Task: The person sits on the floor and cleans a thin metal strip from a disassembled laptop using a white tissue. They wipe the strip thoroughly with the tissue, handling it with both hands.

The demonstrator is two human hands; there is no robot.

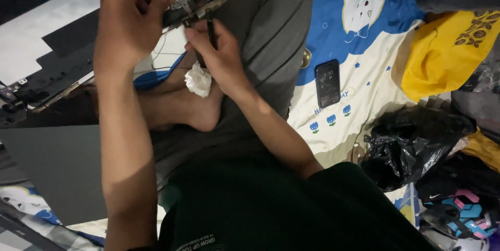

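Head view looks down on a person sitting cross-legged on a bedsheet printed in blue and cream with cartoon figures. Both hands meet at the top of the picture, over a small metal part at the corner of a dismantled flat device that lies tilted at the upper left, with its dark inner layers exposed. The left hand comes in from the left with its fingers curled together around the edge of that part, its back turned to the camera, so the exact pinch is hidden. The right hand sits just below and to the right of the part, its fingers closed on a thin dark tool whose upper end touches the metal part. So the part lies between the two hands, above the right hand's fingertips and just beside the left hand's knuckles. A crumpled white tissue rests under the right hand, touching the wrist and a bare foot. A grey flat panel lies at the lower left. A dark phone lies face up on the sheet, well to the right of the hands. Farther right are a yellow cloth and a black plastic bag.
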